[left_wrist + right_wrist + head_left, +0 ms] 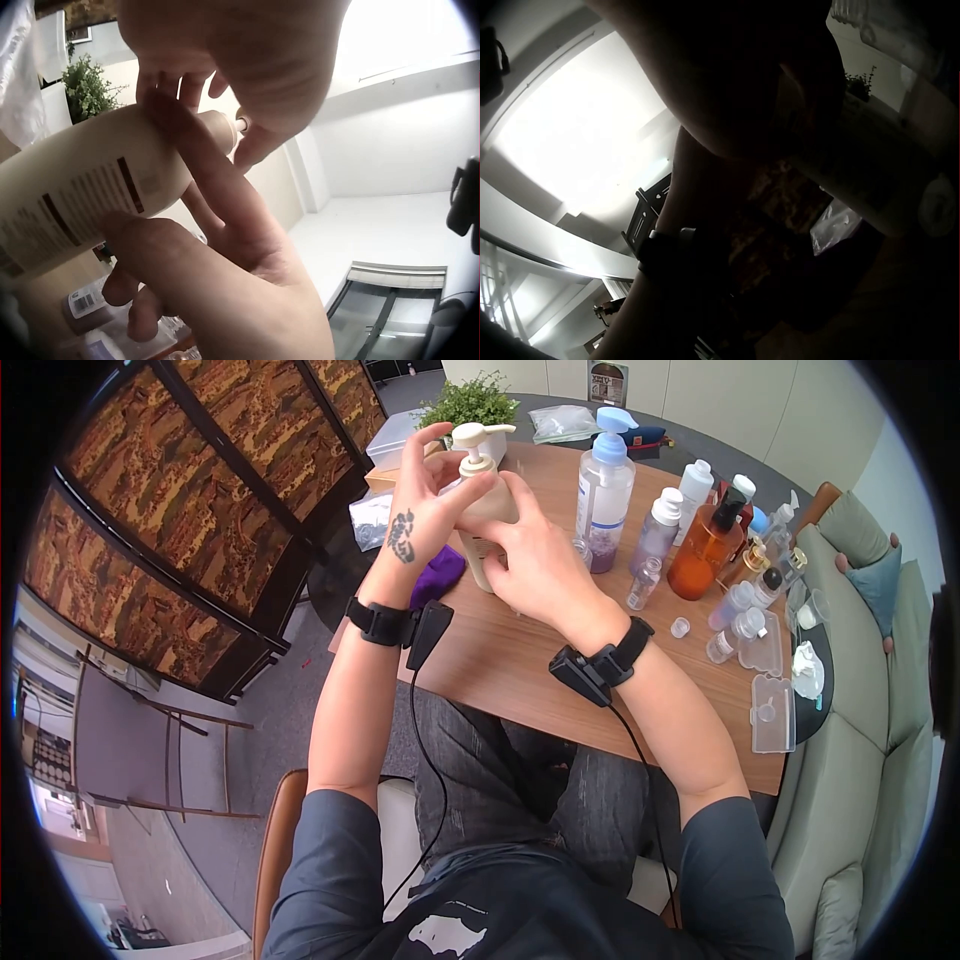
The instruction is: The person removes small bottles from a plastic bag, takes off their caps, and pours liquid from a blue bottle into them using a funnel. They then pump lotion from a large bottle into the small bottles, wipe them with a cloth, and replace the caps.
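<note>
A cream pump bottle (pixel 478 563) is held up over the near left part of the table, its spout pointing right in the head view. My right hand (pixel 548 560) grips its body, the thumb lying along the printed label in the left wrist view. My left hand (pixel 425 505) holds it round the neck, just under the pump head (pixel 470 435), with thumb and fingers on either side of the collar. The left wrist view shows the bottle (pixel 82 180) tilted between both hands. In the dark right wrist view only its dim outline shows.
A purple cloth (pixel 438 574) lies beneath the left wrist. To the right stand a large blue-topped pump bottle (pixel 604 500), an amber bottle (pixel 700 555) and several small bottles. An open clear case (pixel 773 715) lies near the right edge, a potted plant (pixel 468 402) at the back.
</note>
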The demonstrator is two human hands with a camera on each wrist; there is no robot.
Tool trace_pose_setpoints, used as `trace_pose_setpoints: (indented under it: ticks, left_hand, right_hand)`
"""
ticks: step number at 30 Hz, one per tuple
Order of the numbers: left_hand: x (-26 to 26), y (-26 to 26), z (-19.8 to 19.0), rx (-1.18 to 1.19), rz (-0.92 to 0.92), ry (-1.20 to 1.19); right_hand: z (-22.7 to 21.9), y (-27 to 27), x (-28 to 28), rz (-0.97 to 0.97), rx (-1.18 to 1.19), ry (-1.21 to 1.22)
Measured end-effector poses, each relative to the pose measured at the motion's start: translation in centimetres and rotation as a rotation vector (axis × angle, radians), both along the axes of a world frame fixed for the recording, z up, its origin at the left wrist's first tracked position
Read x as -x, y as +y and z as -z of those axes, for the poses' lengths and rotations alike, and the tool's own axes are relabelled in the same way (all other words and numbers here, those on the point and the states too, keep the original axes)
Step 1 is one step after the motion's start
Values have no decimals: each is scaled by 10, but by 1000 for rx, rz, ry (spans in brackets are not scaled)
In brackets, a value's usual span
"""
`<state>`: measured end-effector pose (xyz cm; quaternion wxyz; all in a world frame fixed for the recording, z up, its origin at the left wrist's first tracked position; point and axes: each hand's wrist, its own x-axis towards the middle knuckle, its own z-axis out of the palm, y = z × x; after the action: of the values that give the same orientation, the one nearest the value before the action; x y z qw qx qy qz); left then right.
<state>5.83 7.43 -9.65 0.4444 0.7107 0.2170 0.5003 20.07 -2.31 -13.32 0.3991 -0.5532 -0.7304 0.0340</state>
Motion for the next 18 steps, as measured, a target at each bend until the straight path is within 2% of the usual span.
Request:
trace_pose_setpoints:
  ticks: [3,6,9,15,18]
  left_hand:
    - [5,-1,0,11,6,9]
    - [8,4,3,-97,-70,58]
    - [8,3,2,-71,-63,81]
    - [3,13,10,-277,-242,171]
    - [5,9,8,-176,-182,123]
  right_hand:
    - [1,0,0,21,-16,-20]
    - [-1,-1,1,23,2,-31]
    - [0,-1,0,19,-8,-29]
    - [-3,-4,2,14,1,-23]
    - [-3,-3,2,24,8,-27]
